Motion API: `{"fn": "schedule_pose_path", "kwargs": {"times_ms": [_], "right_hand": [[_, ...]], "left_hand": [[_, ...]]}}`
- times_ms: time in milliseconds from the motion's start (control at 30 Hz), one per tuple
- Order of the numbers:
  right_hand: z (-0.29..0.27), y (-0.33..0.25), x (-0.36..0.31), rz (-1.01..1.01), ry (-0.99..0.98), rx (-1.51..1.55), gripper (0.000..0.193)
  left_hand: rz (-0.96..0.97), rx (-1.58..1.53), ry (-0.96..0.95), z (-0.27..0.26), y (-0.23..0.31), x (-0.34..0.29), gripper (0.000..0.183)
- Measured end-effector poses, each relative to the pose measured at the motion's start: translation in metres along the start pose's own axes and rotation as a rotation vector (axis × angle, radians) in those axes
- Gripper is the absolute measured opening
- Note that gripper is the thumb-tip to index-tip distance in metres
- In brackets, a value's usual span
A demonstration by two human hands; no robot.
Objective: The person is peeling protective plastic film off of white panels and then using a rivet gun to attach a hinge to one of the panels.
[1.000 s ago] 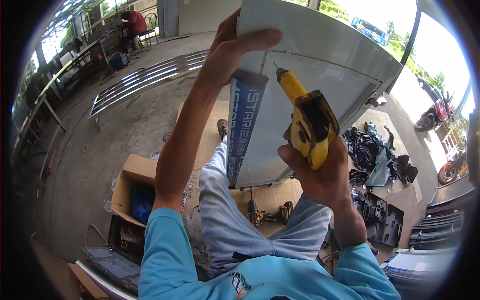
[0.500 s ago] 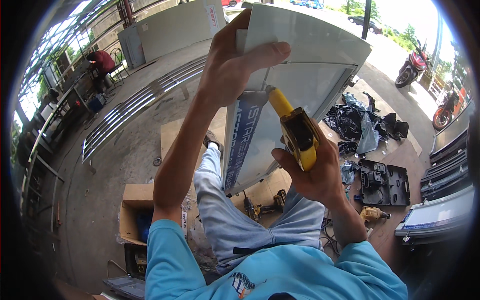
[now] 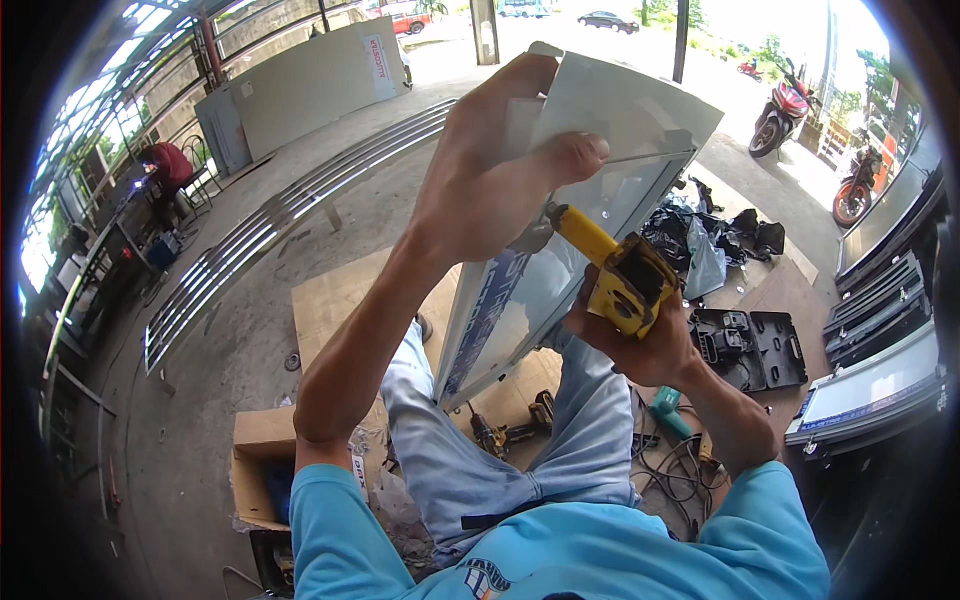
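My left hand [image 3: 505, 170] is closed round the upper left edge of a pale framed panel [image 3: 640, 105], thumb lying across its face. The panel stands tilted between my legs, a blue printed strip along its left side. In my right hand [image 3: 645, 340] is a yellow-and-black power tool [image 3: 632, 282], its tapered nose aimed up and left. The nose tip is close to the panel beneath my left palm, beside a small dark metal piece [image 3: 532, 236]. Whether the tip touches anything, I cannot tell.
On the floor between my legs lies a yellow-and-black drill [image 3: 510, 430]. At right are an open black tool case [image 3: 750, 350], crumpled black plastic [image 3: 680, 235], a teal power tool [image 3: 668, 408] with cables, and stacked panels [image 3: 870, 395]. A cardboard box [image 3: 262, 470] stands at left.
The view has shifted. The panel's top and my left hand sit lower and lean more to the right. The power tool has moved right and down, still in my right hand.
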State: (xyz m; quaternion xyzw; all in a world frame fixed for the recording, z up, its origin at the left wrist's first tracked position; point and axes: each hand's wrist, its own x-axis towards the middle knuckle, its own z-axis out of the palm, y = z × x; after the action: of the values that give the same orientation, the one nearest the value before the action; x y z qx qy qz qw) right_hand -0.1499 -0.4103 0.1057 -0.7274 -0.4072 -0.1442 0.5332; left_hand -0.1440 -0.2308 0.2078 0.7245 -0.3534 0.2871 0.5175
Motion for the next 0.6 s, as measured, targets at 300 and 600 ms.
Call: {"fn": "schedule_pose_path", "kwargs": {"times_ms": [300, 600], "right_hand": [[0.039, 0.017, 0.011, -0.013, 0.16, 0.188, 0.028], [0.0, -0.007, -0.036, 0.257, -0.117, -0.134, 0.044]], "left_hand": [[-0.005, -0.008, 0.026, -0.011, -0.004, 0.005, 0.033], [0.006, 0.062, 0.074, -0.016, -0.005, -0.002, 0.039]]}}
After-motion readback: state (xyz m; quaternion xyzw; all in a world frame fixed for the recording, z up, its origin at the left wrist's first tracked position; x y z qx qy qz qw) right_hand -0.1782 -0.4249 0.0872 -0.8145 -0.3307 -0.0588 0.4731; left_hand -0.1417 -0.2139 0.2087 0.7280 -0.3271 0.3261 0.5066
